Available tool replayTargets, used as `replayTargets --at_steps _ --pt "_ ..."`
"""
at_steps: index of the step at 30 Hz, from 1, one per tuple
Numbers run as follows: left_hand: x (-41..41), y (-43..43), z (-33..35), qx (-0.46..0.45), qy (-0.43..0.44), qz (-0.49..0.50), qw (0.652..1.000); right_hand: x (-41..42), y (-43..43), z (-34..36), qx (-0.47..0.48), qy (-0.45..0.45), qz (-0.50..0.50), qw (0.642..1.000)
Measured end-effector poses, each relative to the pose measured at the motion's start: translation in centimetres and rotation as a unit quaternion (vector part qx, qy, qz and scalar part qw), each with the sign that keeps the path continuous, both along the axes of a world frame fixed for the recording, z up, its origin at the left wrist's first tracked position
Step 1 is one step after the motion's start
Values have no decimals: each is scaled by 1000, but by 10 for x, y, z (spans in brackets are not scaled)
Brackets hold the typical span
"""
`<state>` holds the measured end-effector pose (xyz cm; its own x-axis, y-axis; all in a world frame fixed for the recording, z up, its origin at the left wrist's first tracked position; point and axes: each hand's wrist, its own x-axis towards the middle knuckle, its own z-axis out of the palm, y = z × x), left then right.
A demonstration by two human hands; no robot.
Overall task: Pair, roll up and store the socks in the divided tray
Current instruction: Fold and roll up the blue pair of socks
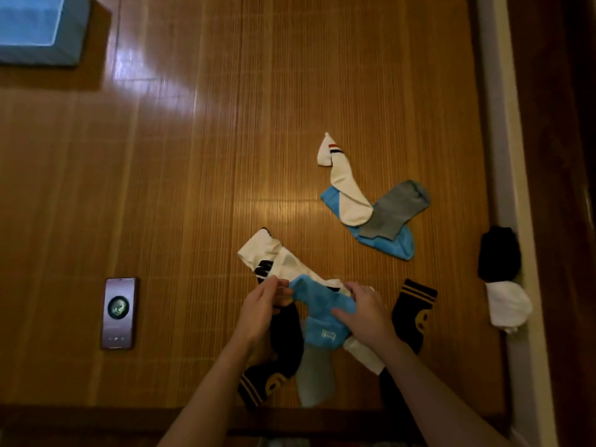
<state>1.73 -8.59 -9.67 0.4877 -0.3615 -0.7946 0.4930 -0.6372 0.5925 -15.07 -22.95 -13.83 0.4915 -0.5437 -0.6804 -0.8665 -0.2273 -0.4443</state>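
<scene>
Pinching the left end of the blue sock (pixel 317 300), the left grip (pixel 262 307) faces the right grip (pixel 364 314), clamped on its middle over the near pile (pixel 287 333); its blue mate (pixel 403 246) lies up-right, nearer the right grip.

Your phone (pixel 118 312) lies left on the mat (pixel 225 156). The sock pile (pixel 322 333) sits right before you, three more socks (pixel 351 201) behind it to the right, and the box (pixel 38 27) far behind, left.
</scene>
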Motion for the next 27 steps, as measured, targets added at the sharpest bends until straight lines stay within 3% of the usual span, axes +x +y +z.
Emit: replayTargets --at_steps 5,9,13,16,18,23,27 --pt "8 18 -10 4 10 -47 999 20 13 -10 -36 47 45 997" --pt "13 25 -10 11 18 -76 997 39 13 -2 44 -64 -83 993" --pt "14 19 2 17 62 -78 995 56 13 22 204 -163 -263 929" --pt "9 4 14 -48 180 14 982 64 17 38 260 -206 -296 895" --pt "7 -5 21 -99 213 48 971 65 18 46 266 -229 -297 888" --pt "2 -23 33 -124 137 49 982 57 9 65 272 -249 -313 875" --pt "-1 -29 42 -107 20 32 994 45 -4 81 233 -268 -364 861"
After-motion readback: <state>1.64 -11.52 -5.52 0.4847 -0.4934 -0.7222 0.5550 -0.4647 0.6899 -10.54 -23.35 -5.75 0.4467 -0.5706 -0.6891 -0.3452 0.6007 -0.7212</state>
